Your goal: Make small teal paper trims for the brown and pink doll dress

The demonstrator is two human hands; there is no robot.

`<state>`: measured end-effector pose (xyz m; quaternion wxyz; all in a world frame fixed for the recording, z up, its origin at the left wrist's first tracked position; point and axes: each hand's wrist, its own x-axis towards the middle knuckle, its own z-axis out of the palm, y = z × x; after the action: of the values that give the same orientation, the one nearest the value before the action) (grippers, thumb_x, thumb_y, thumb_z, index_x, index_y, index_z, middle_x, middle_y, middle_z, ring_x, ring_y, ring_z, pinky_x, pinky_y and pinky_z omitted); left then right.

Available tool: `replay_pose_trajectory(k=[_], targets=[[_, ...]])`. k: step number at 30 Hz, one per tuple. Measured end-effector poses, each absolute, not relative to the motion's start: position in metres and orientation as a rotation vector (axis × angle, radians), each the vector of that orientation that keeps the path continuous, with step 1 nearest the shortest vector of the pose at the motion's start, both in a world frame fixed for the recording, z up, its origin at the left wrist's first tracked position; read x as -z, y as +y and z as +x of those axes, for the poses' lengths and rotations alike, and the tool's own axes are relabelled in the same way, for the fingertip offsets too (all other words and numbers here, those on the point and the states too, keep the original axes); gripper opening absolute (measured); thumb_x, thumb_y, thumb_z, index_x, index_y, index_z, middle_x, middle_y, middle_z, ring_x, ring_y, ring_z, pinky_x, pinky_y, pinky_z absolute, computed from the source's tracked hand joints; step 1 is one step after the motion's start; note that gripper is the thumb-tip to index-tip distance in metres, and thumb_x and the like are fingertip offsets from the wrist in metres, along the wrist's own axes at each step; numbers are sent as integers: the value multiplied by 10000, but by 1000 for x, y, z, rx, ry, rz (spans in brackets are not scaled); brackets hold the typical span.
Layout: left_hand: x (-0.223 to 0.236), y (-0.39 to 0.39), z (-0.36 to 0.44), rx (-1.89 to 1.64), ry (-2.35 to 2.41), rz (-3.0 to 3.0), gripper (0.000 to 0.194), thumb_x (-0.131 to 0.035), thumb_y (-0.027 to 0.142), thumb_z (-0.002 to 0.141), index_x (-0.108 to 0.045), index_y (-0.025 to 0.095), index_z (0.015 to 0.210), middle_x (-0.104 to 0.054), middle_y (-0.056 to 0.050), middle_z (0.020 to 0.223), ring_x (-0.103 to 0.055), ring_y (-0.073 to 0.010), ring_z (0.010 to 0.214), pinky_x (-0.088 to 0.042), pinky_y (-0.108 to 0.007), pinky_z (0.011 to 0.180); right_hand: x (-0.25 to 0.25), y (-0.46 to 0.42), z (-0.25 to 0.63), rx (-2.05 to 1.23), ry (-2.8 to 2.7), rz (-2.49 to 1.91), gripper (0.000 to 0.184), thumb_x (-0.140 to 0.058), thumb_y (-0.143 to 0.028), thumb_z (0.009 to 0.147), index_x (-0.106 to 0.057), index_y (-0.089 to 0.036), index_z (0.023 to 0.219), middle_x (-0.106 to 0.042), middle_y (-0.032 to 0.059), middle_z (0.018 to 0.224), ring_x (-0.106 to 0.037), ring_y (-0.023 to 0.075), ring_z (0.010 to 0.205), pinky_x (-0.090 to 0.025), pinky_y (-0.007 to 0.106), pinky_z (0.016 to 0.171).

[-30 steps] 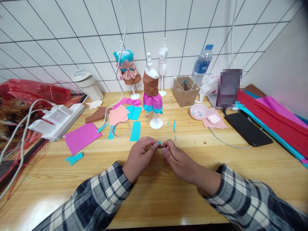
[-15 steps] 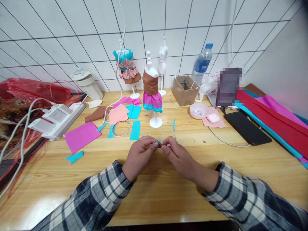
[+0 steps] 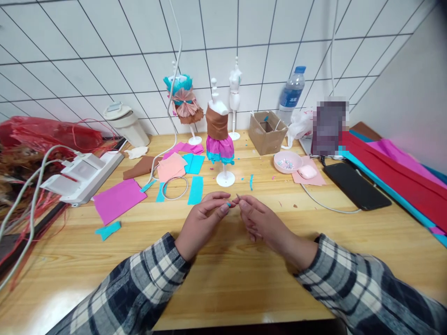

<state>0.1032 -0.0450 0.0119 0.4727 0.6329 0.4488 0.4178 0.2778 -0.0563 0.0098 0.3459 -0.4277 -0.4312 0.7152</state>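
Observation:
Over the wooden table (image 3: 223,288), my left hand (image 3: 202,223) pinches a tiny teal paper scrap (image 3: 228,204) between thumb and fingers. My right hand (image 3: 260,223) is closed in a pinch on a thin pin or needle (image 3: 238,197) whose tip sticks up just right of the scrap. The two hands nearly touch at the fingertips. Just behind them stands a small white mannequin (image 3: 219,135) wearing a brown top and a pink and teal paper skirt.
Paper pieces in pink (image 3: 118,199), teal (image 3: 196,190) and peach (image 3: 171,166) lie left of centre with a wire ring (image 3: 174,188). Two more mannequins, a cardboard box (image 3: 267,131), a bead dish (image 3: 288,161), a phone (image 3: 356,185), a water bottle (image 3: 290,95) and a power strip (image 3: 82,174) surround them.
My hands have risen slightly and drawn a little apart. The pin now shows above my right fingers and the teal scrap stays in my left pinch.

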Motion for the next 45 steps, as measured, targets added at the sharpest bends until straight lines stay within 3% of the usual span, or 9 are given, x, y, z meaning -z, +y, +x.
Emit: replay_pose_trajectory(k=[3, 9, 18, 22, 28, 35, 38, 41, 45], targets=[[-8, -46, 107, -1031, 977, 1410, 206, -595, 366, 863, -747, 264, 957, -566, -57, 1287, -447, -239, 1273, -358, -388, 1063, -15, -53, 280, -2248, -738, -878, 261, -649, -338, 798, -545, -230, 1012, -293, -118, 488, -197, 45, 370, -212, 140, 332], [-4, -50, 111, -1019, 853, 1348, 232, -571, 362, 883, -716, 312, 1058, -495, -38, 1379, -402, -259, 1311, -396, -399, 1038, -16, -50, 284, -2479, -330, -737, 172, -618, -309, 830, -588, -152, 894, -623, -5, 761, -206, -7, 371, -61, 115, 300], [0, -48, 108, -1044, 874, 1454, 269, -544, 342, 901, -679, 301, 1130, -513, -38, 1380, -386, -248, 1330, -288, -408, 1111, -12, -50, 283, -2280, -559, -882, 249, -731, -340, 734, -564, -165, 791, -525, -62, 673, -194, -5, 385, -67, 138, 324], [-8, -46, 100, -1111, 1042, 1578, 329, -490, 360, 921, -601, 269, 1217, -575, -70, 1288, -478, -235, 1232, -354, -391, 1038, -10, -47, 285, -1847, -1022, -1156, 254, -680, -407, 757, -575, -176, 751, -499, -61, 630, -256, 31, 414, -185, 186, 369], [-25, -47, 93, -879, 1238, 2298, 153, -583, 328, 856, -671, 215, 909, -645, -63, 978, -557, -224, 971, -381, -388, 903, -9, -46, 290, -799, -1885, -1313, 155, -624, -312, 811, -635, -179, 731, -582, -4, 644, -481, 121, 609, -338, 251, 568], [-27, -51, 95, -799, 1311, 2553, 117, -563, 260, 864, -680, 256, 864, -656, -26, 945, -566, -205, 953, -246, -466, 987, -10, -51, 290, -640, -2036, -1237, 217, -581, -342, 856, -610, -182, 713, -605, 16, 659, -521, 139, 625, -362, 258, 579], [-28, -50, 95, -815, 1332, 2537, 104, -569, 246, 857, -671, 241, 836, -659, -19, 910, -576, -200, 939, -236, -465, 1000, -9, -51, 292, -722, -1972, -1146, 175, -625, -338, 831, -655, -194, 925, -682, 38, 812, -595, 158, 715, -430, 270, 647], [-28, -50, 95, -842, 1331, 2509, 98, -573, 245, 853, -667, 231, 830, -661, -20, 899, -578, -201, 942, -247, -457, 1003, -7, -51, 293, -807, -1895, -1072, 335, -679, -320, 789, -628, -226, 1107, -709, 49, 996, -645, 181, 852, -475, 292, 749], [-28, -51, 96, -821, 1308, 2495, 104, -570, 247, 858, -671, 238, 839, -661, -16, 903, -584, -196, 932, -226, -466, 1015, -8, -51, 292, -814, -1916, -1118, 153, -662, -271, 799, -687, -226, 942, -724, 18, 876, -644, 164, 768, -459, 264, 681]])
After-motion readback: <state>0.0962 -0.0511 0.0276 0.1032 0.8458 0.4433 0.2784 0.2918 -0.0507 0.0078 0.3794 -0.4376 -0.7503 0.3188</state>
